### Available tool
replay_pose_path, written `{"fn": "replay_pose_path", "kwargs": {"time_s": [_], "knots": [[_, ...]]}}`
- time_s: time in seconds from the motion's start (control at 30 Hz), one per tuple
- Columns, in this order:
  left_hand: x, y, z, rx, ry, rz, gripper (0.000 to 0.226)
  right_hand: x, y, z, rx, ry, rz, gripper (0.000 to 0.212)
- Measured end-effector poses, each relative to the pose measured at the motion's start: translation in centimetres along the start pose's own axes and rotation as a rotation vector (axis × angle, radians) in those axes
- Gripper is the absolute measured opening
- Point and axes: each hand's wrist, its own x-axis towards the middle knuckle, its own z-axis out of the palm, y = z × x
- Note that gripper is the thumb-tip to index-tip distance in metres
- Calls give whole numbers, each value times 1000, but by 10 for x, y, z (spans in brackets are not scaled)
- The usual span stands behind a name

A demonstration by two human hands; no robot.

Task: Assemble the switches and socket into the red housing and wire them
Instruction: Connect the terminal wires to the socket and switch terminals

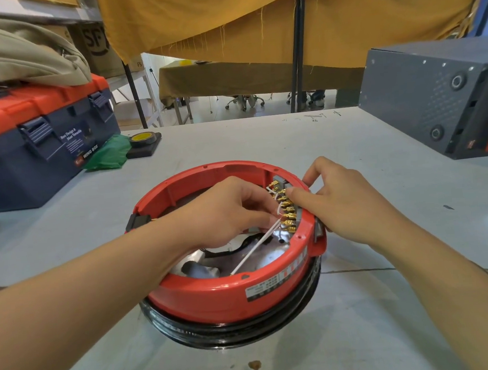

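Observation:
The round red housing [216,298] sits on a black cable reel in the middle of the table. A row of brass terminals [286,207] on grey switch bodies lines its right inner wall. My left hand [224,212] reaches inside the housing and pinches a white wire [256,246] near the terminals. On the right rim, my right hand [340,197] grips the wall, thumb pressing at the terminals and fingers curled over the outside. A black part [136,222] sits in the housing's left wall. The shiny metal floor inside shows dark cables.
A blue and orange toolbox [38,142] stands at the left with a beige bag on top. Green plastic [109,156] and a tape roll [143,140] lie beside it. A grey metal box [440,96] stands at the right. A small brown crumb [254,365] lies near me.

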Motion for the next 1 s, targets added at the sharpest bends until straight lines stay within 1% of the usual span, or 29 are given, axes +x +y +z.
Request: {"fn": "replay_pose_path", "kwargs": {"time_s": [0.17, 0.33, 0.73, 0.87, 1.0], "knots": [[-1, 0, 1, 28, 39, 13, 9, -1, -1, -1, 2, 0, 3, 32], [-1, 1, 1, -6, 57, -11, 5, 0, -1, 0, -7, 6, 4, 32], [-1, 1, 1, -40, 74, -21, 7, 2, 2, -1, -14, -8, -8, 29], [0, 1, 2, -56, 77, -23, 13, 2, 2, -1, -12, -5, -15, 30], [1, 1, 2, -62, 83, -21, 13, 1, 2, -1, -19, -10, -17, 28]]}}
